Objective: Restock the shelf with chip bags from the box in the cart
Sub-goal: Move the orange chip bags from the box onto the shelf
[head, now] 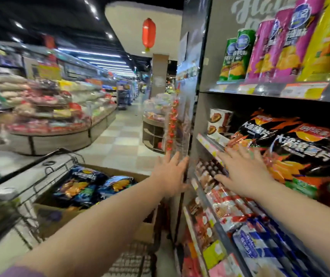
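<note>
— What are your hands doing?

— My right hand (244, 172) is spread flat, gripping nothing, its fingertips at the edge of the black-and-orange chip bags (292, 148) on the shelf (210, 144). My left hand (172, 172) is open too, empty, just left of the shelf's end panel.

— And the step?

— Squaring up that row, I'd judge. Best to press with a flat palm so the bags stand upright without crushing.

— How many are left?

— Below and left of my left hand, the box (60, 214) in the cart (46, 170) shows two blue bags (92, 184); more may lie beneath. On the shelf I count two black ones facing front.
</note>
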Demonstrator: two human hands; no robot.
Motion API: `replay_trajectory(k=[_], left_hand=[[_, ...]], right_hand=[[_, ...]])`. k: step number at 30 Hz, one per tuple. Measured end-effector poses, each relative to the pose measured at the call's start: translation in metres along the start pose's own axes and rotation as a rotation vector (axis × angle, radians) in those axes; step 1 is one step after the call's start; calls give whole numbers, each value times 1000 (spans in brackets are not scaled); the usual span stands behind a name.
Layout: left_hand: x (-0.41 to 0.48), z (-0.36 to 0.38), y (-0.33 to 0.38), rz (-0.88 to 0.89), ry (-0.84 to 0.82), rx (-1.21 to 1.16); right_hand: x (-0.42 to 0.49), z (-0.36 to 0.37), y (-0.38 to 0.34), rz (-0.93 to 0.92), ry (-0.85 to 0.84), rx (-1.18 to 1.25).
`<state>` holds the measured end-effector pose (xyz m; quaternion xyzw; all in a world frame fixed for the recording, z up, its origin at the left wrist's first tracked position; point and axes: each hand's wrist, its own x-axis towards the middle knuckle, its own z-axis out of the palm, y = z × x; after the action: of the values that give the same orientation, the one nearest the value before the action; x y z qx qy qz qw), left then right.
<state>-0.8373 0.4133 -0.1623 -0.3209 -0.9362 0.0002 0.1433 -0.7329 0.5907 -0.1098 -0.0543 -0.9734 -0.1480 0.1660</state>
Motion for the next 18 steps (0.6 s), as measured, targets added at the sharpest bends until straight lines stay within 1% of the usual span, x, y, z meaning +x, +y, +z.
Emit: replay_trajectory(k=[6, 8, 13, 18], left_hand=[[-46, 15, -87, -172, -36, 15], [-58, 22, -118, -216, -69, 7], [-78, 43, -202, -266, -103, 13], [-86, 61, -278, -314, -87, -6]], right_hand=[[42, 22, -76, -123, -112, 96], [55, 26, -105, -154, -115, 112], [89, 39, -179, -190, -129, 161], [126, 51, -246, -225, -144, 174]])
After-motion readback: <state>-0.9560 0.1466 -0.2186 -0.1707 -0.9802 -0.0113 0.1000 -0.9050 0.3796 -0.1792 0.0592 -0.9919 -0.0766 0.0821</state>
